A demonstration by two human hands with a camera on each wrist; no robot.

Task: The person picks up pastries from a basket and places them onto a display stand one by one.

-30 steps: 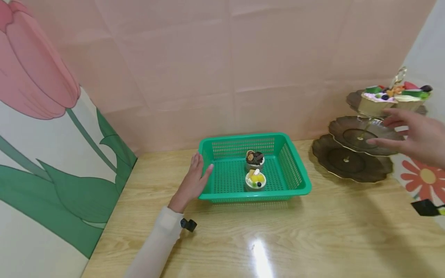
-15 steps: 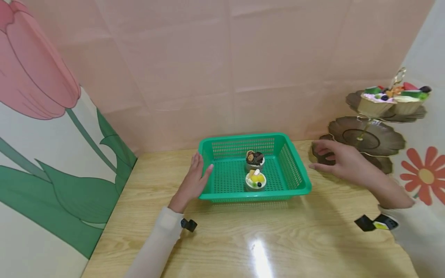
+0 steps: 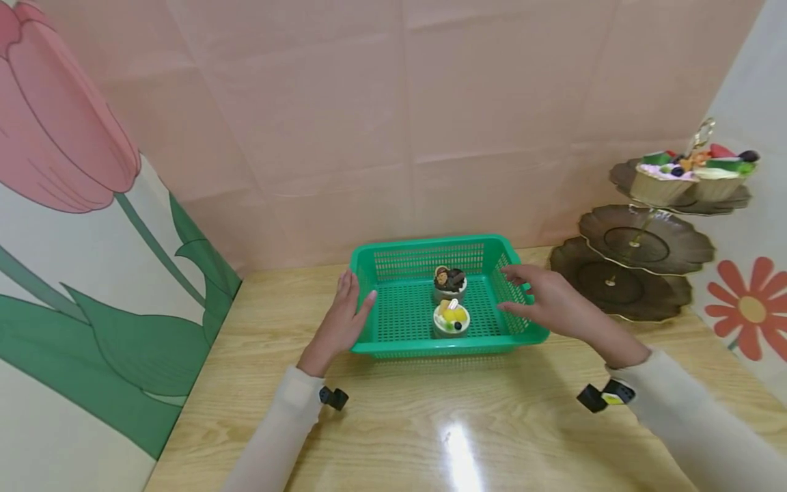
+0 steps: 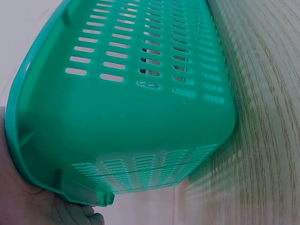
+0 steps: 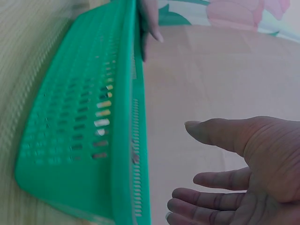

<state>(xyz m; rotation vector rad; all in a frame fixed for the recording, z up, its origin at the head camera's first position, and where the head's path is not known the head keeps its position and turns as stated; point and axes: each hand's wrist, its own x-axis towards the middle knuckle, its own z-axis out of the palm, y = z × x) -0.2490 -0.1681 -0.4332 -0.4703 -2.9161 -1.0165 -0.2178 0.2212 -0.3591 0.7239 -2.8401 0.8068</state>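
Observation:
A green plastic basket [image 3: 399,346] stands on the wooden table, holding a chocolate-topped cupcake [image 3: 451,281] and, in front of it, a cupcake with yellow fruit and cream [image 3: 451,320]. My left hand [image 3: 341,318] rests along the basket's left rim with straight fingers. In the left wrist view, the fingers [image 4: 77,213] show just beneath the rim's corner. Over the basket's right side, my right hand [image 3: 549,301] hovers with thumb and fingers spread apart. Nothing is between them, as the right wrist view also shows.
At the right stands a brown tiered stand [image 3: 648,239]. Its top tier carries a purple-cream cupcake [image 3: 663,179] and a fruit-topped cupcake [image 3: 718,179]. A pink cloth [image 3: 295,137] hangs behind the basket, and a tulip-printed panel [image 3: 80,225] borders the left.
My right hand has moved from the tiered stand leftward and down to the basket's right side. The left hand, the basket and the cupcakes have stayed put.

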